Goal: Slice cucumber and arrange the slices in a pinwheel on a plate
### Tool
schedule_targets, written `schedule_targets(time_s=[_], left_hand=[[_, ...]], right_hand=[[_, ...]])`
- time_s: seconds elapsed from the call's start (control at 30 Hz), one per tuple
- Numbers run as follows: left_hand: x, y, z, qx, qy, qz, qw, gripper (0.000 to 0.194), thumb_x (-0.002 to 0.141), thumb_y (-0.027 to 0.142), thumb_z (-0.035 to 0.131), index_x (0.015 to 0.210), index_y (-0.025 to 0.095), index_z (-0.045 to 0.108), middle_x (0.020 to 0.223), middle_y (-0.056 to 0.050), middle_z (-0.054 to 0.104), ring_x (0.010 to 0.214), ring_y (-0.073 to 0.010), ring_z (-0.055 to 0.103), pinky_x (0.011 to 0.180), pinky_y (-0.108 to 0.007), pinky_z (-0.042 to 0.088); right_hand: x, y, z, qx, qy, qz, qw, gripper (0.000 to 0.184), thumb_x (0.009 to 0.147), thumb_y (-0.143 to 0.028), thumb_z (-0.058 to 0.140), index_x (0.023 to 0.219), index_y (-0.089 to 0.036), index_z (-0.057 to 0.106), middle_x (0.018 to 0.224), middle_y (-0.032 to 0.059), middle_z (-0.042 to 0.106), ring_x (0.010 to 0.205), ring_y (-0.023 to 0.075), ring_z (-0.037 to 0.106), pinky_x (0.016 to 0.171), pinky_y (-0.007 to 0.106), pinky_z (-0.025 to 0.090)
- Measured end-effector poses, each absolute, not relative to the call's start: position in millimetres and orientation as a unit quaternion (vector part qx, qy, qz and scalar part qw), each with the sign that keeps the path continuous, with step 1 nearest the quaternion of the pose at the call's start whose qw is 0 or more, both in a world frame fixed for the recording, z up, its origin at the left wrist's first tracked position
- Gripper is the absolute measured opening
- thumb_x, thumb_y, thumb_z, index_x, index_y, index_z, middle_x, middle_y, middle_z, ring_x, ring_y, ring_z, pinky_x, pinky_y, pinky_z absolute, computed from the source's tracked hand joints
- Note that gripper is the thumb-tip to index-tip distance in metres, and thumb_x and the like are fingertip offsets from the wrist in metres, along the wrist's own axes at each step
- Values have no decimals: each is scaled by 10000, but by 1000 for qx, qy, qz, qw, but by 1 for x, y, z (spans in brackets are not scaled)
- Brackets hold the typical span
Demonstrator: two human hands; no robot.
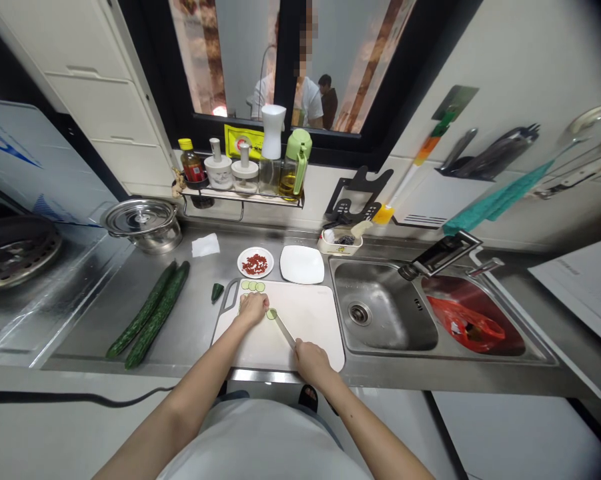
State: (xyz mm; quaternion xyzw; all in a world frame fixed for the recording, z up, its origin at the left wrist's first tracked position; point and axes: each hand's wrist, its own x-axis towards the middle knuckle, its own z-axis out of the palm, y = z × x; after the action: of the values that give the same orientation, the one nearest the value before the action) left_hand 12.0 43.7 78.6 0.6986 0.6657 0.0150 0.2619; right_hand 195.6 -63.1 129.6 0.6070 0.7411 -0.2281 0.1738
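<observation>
White cutting board (305, 337) on steel counter (193, 333), cucumber slices (252, 286) in short row near its far left corner. Right hand (313, 362) wrapped around handle of knife (285, 331), blade angled across board, tip at single slice (271, 315). Left hand (255, 308), fingers curled, low over board just beside that slice; cannot tell whether it grips anything. Dark-green cucumber end (217, 293) left of board, two long cucumbers (159, 316) farther left. Dish (241, 264) of red pieces (255, 265) behind board.
</observation>
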Motion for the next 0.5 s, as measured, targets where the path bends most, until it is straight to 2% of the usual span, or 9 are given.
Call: schedule_targets(time_s=[0.5], left_hand=[[12, 44, 78, 697, 667, 15, 264, 146, 801, 154, 512, 845, 218, 636, 974, -42, 682, 1001, -220, 560, 871, -372, 322]], right_hand=[[195, -65, 132, 607, 739, -231, 181, 287, 904, -168, 350, 1077, -109, 571, 987, 170, 671, 935, 262, 639, 724, 329, 437]])
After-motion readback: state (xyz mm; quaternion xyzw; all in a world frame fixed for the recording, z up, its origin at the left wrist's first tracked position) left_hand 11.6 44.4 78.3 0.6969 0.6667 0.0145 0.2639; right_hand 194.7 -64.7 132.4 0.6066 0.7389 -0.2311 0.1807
